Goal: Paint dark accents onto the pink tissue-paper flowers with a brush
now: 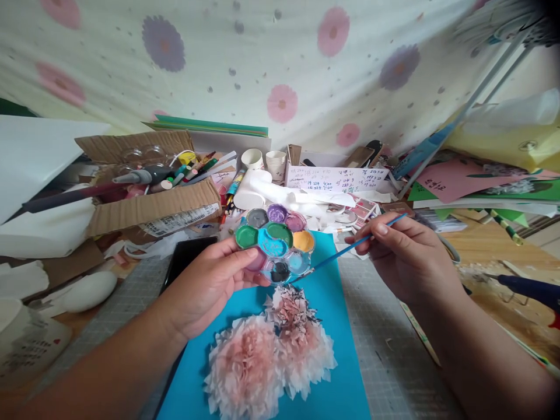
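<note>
My left hand [214, 271] is closed on the edge of a flower-shaped paint palette [280, 236], whose wells hold green, blue, purple, yellow, grey and black paint. In my right hand [405, 251] a thin blue paintbrush [343, 251] is pinched. Its dark-tipped bristles point down and left, just beside the palette's lower right rim; I cannot tell whether they touch it. Below lie ruffled pink and white paper flowers [247, 367] on a blue sheet [341, 326]. The smaller flower at the top [291, 306] has dark paint on its petal edges.
A grey cutting mat [385, 361] lies under the blue sheet. Behind stand a cardboard box [153, 201] of pens and tools, paper cups [275, 165] and a white box with handwriting [336, 178]. A glue gun [529, 289] is at the right, and a white cup [32, 344] at the left.
</note>
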